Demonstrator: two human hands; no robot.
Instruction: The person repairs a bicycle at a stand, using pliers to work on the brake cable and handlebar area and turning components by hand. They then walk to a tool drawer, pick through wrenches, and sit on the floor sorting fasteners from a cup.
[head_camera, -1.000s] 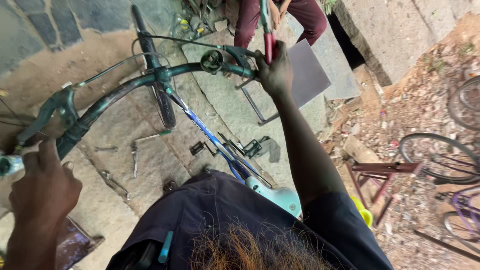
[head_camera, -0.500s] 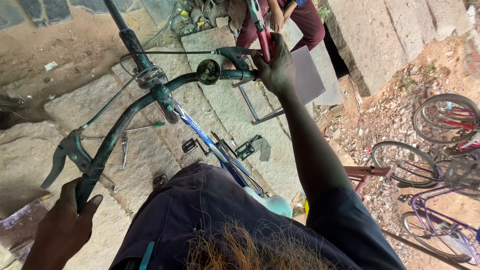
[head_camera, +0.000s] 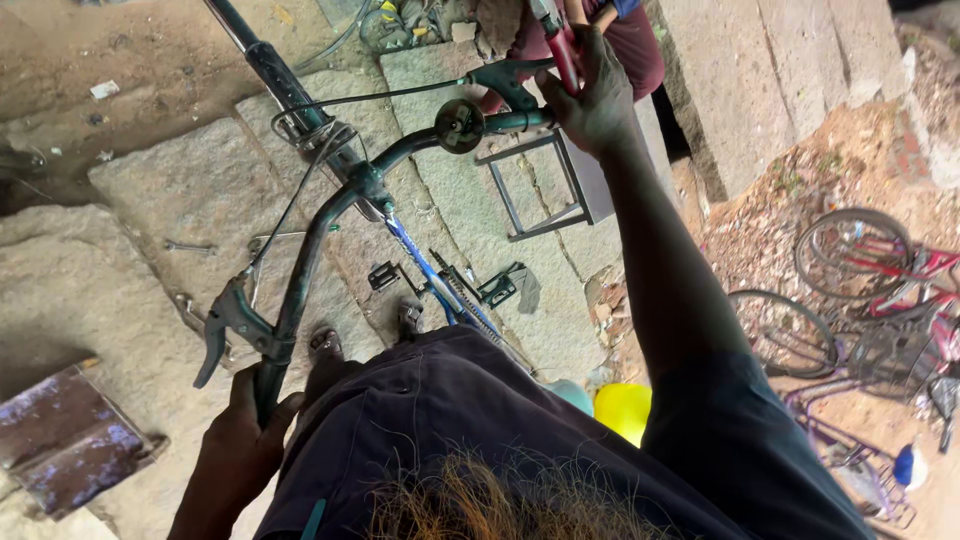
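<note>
Left hand (head_camera: 235, 440) is wrapped shut round the near grip end of a dark green curved metal bicycle handlebar (head_camera: 330, 215), just below the black brake lever (head_camera: 222, 330); right hand (head_camera: 598, 95) is closed over the far end of the same bar, fingers also round a red-handled tool (head_camera: 563, 50) that sticks up past the knuckles; can't tell what kind of tool. Bar runs diagonally across the frame btwn the two hands, w/ a small round dark bell (head_camera: 460, 125) near the right end and thin cables looping off the stem; blue bicycle frame tube (head_camera: 430, 275) drops from the stem toward the black pedals (head_camera: 385, 275); grey stone slab floor (head_camera: 170, 190) beneath, w/ a few spanners (head_camera: 190, 246) lying on it; a grey metal stool (head_camera: 560, 185) stands just beyond the bar; parked bicycles (head_camera: 860, 270) at right, well apart; another person in maroon clothing (head_camera: 640, 45) at top.
</note>
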